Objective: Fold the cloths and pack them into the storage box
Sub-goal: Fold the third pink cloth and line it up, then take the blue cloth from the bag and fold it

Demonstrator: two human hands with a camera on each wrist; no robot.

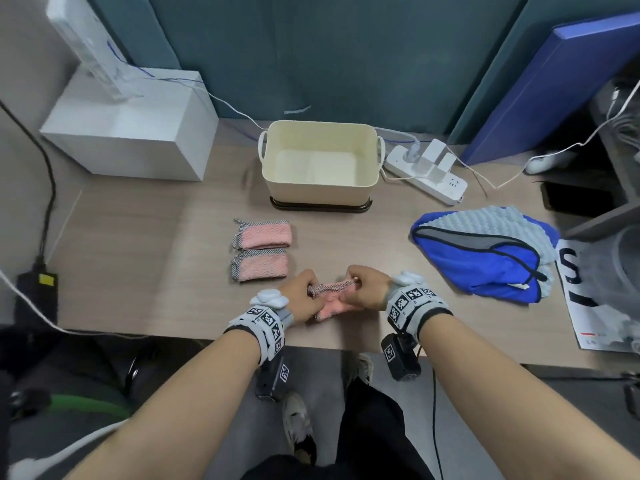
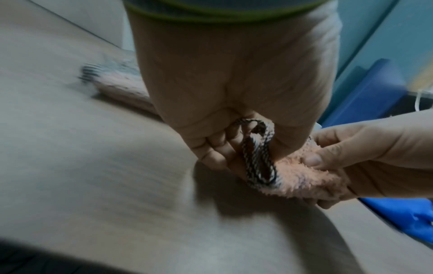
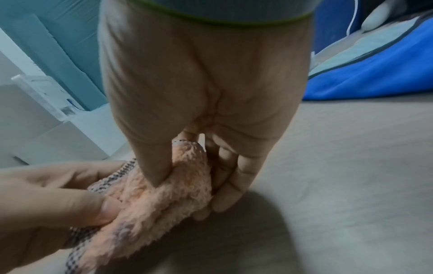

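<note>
Both hands meet at the near edge of the desk (image 1: pixel 138 258), closest to the camera: the left hand (image 1: pixel 300 295) and the right hand (image 1: pixel 367 289) each pinch an end of one small pink cloth (image 1: pixel 333 306), thumbs pressed on the fluffy face and fingers curled beneath. Its striped woven edge (image 1: pixel 327 288) runs from one hand to the other, so the cloth's long axis lies straight across between them, and it seems lifted just clear of the desk, a fold probably half made. Just beyond the left hand's knuckles lie two folded pink cloths (image 1: pixel 261 249), one behind the other, their long sides also running across. Farther out, straight ahead of both hands, stands the cream storage box (image 1: pixel 320 197), open, with no cloth visible inside. Off to the right hand's outer side, well apart, sits a heap of blue cloths (image 1: pixel 485 254), not yet folded. Since the box lies dead ahead and about equally far from either hand, either could carry the finished fold forward, though the left is nearer the folded pair.
</note>
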